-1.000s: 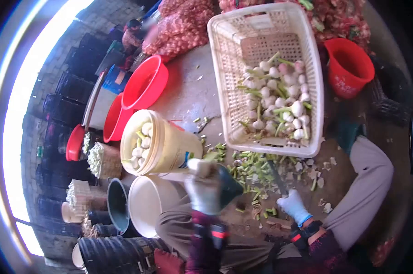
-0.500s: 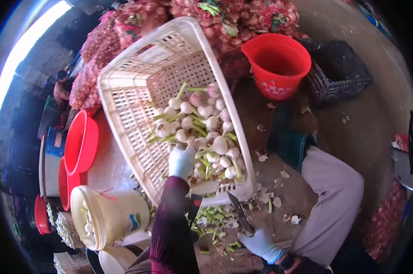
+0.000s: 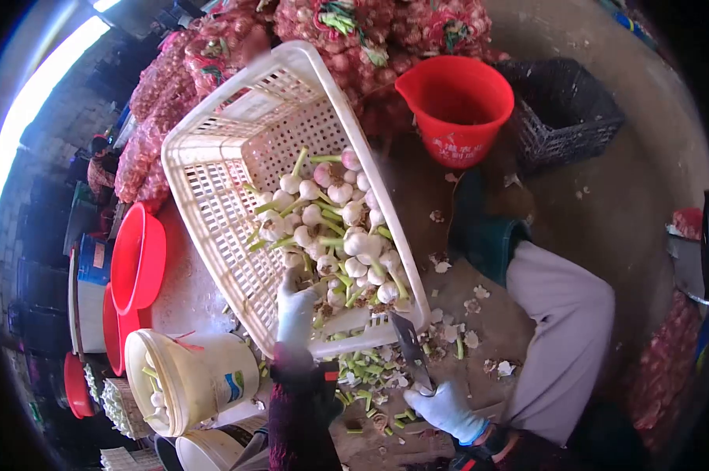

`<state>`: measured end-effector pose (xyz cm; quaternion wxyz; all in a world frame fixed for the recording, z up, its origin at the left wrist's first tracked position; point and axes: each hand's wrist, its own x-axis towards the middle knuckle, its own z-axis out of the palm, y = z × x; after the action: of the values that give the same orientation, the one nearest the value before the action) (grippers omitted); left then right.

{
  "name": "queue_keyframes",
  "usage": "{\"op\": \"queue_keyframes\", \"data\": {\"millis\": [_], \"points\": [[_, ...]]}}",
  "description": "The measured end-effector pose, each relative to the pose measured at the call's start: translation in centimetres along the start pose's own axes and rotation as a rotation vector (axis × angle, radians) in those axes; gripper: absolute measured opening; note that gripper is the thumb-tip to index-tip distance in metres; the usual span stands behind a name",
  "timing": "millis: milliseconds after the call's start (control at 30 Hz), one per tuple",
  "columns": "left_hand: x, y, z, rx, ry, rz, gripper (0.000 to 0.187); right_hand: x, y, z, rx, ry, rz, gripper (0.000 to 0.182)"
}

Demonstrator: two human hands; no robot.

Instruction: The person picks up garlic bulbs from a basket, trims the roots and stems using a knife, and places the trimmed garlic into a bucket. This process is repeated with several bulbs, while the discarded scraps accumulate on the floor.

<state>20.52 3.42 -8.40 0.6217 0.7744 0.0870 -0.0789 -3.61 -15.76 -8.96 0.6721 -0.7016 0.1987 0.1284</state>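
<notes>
My left hand [image 3: 297, 308], in a white glove, is at the near left part of the white plastic basket [image 3: 248, 302], against the pile of garlic bulbs [image 3: 315, 210] with green stems. Its fingers are curled by the bulbs, and what they hold, if anything, is hidden. In my gloved right hand [image 3: 447, 410] is a knife [image 3: 409, 343], its blade pointing up toward the basket's near rim. The basket is tilted, and the garlic is gathered toward its right and near side.
A red bucket [image 3: 462, 114] and a black crate [image 3: 562, 118] stand beyond my leg. Mesh sacks [image 3: 354, 55] are piled behind the basket. A cream bucket [image 3: 221, 377] and red tubs [image 3: 138, 255] are at left. Cut stems [image 3: 366, 369] litter the floor. Another person [image 3: 102, 169] sits far left.
My left hand has moved slightly left and down along the garlic. The knife in my right hand is a little higher and more upright. The whole view has shifted slightly.
</notes>
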Motion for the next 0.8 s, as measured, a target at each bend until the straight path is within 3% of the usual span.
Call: {"op": "queue_keyframes", "data": {"millis": [67,133,200,267,300,400,467,533,567,600,667,700,800], "points": [[-0.6,0.5,2.3,0.05,0.006,0.127,0.042,-0.8,-1.2,-0.6,0.023,-0.022,0.065,0.02],[-1.3,2.1,4.9,0.509,0.034,0.44,0.037,-0.9,-3.2,-1.5,-0.061,0.009,-0.044,0.02],[-1.0,4.1,7.6,0.822,-0.079,0.689,0.044,-0.2,-2.9,-1.4,0.056,0.073,-0.088,0.018],[0.2,4.1,9.4,1.217,-0.216,0.557,0.049,0.4,-2.9,-2.0,0.094,0.056,0.097,0.016],[1.6,3.2,10.0,1.288,-0.302,0.456,0.059,0.7,-1.3,-2.0,0.138,0.025,0.102,0.018],[3.1,6.8,11.8,1.289,-0.474,0.162,0.057,1.3,0.7,-1.8,0.171,0.05,0.15,0.021],[5.9,2.4,10.5,1.052,-0.409,-0.002,0.055,1.4,0.4,-2.2,0.088,0.046,0.148,0.023],[6.9,-0.1,8.7,0.577,-0.396,-0.028,0.054,2.0,1.2,-1.7,0.18,0.036,0.155,0.025],[6.4,-0.6,8.0,0.68,-0.354,0.025,0.055,2.0,0.8,-1.5,0.184,0.034,0.151,0.025],[5.5,-0.2,7.7,0.682,-0.354,0.025,0.055,1.7,0.3,-1.3,0.19,0.052,0.125,0.025],[3.8,0.3,6.7,0.183,-0.214,0.0,0.049,1.4,0.2,-1.8,0.186,0.068,0.103,0.025],[3.1,1.0,5.1,-0.096,-0.258,0.013,0.048,1.1,0.5,-1.9,0.161,0.067,0.063,0.024],[-2.3,5.1,1.2,-0.381,-0.05,-0.038,0.043,0.6,-1.4,-2.5,0.091,0.03,0.078,0.012]]}}
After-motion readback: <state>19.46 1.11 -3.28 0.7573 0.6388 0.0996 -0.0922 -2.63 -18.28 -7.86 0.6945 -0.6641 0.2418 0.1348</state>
